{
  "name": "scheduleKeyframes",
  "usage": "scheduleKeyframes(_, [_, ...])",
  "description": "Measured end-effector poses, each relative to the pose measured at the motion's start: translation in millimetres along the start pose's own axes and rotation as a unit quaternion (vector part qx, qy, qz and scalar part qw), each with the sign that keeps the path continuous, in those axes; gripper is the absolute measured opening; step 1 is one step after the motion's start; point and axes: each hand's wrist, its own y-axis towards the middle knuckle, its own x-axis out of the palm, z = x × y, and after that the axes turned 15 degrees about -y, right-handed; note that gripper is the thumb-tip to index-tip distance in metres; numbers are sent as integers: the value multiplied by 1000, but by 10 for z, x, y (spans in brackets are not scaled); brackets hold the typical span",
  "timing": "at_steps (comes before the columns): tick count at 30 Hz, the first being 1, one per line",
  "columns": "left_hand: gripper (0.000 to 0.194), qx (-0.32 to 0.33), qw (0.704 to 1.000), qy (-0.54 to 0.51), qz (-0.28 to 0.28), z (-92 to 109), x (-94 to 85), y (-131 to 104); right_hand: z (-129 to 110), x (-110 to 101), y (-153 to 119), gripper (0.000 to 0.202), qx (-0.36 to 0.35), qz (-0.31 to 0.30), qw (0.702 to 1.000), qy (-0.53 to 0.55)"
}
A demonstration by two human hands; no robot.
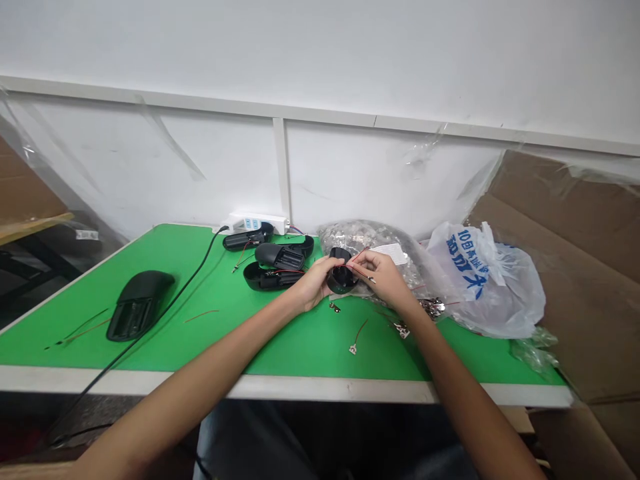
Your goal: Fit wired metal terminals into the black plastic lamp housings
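Above the green surface [210, 293], the left hand [314, 283] grips a black plastic housing [341, 275] while the right hand [383, 275] pinches a red wire [358, 257] at it. Seating the lead seems underway; next calls for fine fingertip alignment.

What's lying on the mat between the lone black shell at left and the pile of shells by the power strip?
In the head view, between the lone shell and the pile, a black cable crosses the green mat.
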Motion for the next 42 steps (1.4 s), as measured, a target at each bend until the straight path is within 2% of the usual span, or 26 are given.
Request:
scheduleKeyframes(5, [28,13,999,47,-9,-29,-28,13,-17,-35,-31,23,-67,3,994,-81])
scheduleKeyframes(8, [35,46,995,85,-20,-60,-31,35,-36,-40,-49,13,-101,18,983,-149])
scheduleKeyframes(12, [34,150,978,136,-55,-69,-31,53,-64,-15,-71,9,-142,74,972,-173])
scheduleKeyframes(16, [36,269,934,221,-85,-17,-33,-14,-149,-19,-122,6,-223,137,951,-163])
scheduleKeyframes(18, [40,302,917,239,-107,12,-38,-70,-195,-31,-154,8,-254,148,943,-156])
scheduleKeyframes(22, [43,314,899,256,-163,51,-63,-143,-239,-40,-205,11,-279,144,937,-151])
scheduleKeyframes(30, [46,356,867,287,-197,67,-141,-108,-232,-37,-213,9,-291,147,934,-149])
scheduleKeyframes(37, [59,326,908,192,-180,18,-123,-95,-254,-22,-225,10,-301,148,932,-137])
scheduleKeyframes(42, [54,323,907,192,-189,32,-95,-117,-252,-13,-220,10,-316,162,926,-131])
